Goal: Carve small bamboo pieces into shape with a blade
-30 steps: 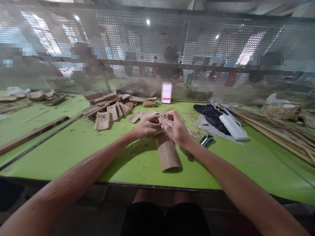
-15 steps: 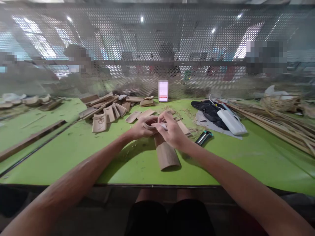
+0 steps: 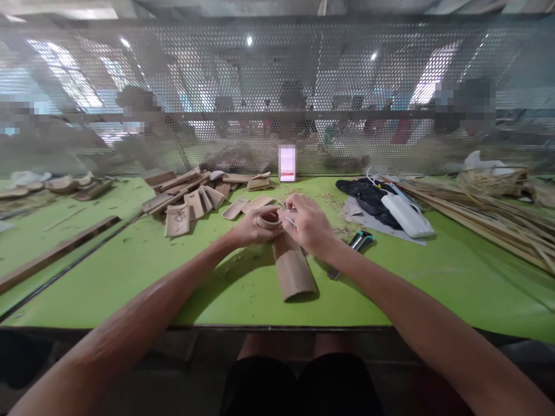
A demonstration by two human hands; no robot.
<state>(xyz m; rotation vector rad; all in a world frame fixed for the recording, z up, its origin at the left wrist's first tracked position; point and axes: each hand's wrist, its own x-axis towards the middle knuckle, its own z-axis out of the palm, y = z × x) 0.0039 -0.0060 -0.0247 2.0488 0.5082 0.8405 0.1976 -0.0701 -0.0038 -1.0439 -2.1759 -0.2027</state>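
My left hand [image 3: 252,227] is closed round a small curved wooden piece [image 3: 265,222], just above the green table. Beside it, my right hand [image 3: 306,222] is closed in a pinch at the right side of that piece; something small and pale shows between its fingertips, too small to name. Below both hands lies a wide curved bamboo piece [image 3: 295,274], its rounded side up, pointing toward the table's front edge. A utility knife [image 3: 358,242] rests right of my right hand, partly behind my right forearm, with its blade end showing below.
Curved wooden pieces [image 3: 195,203] are piled at the back left. A phone [image 3: 287,163] stands against the mesh screen [image 3: 323,136]. To the right lie black cloth [image 3: 368,197], a white device [image 3: 407,215] and long strips [image 3: 472,222]. People are visible beyond the mesh.
My right hand has shifted slightly right, uncovering more of the curved piece's opening. The knife's blade end now shows below my right forearm. The camera view has tilted up a little.
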